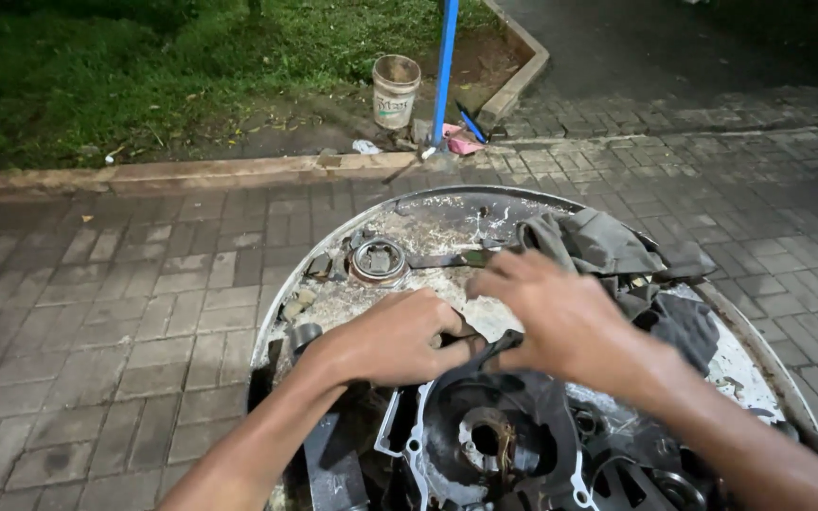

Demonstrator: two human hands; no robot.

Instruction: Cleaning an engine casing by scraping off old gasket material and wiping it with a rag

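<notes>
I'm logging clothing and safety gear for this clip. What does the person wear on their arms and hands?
Nothing shows on either. The left hand and right hand are bare, with no gloves, rings or watch visible. Both forearms are bare up to the picture's edge; no sleeves are in view.

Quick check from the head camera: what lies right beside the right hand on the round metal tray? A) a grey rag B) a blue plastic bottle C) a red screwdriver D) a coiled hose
A: a crumpled grey rag lies on the round metal tray just behind the right hand, while the left hand rests on the dark engine cover.
</notes>
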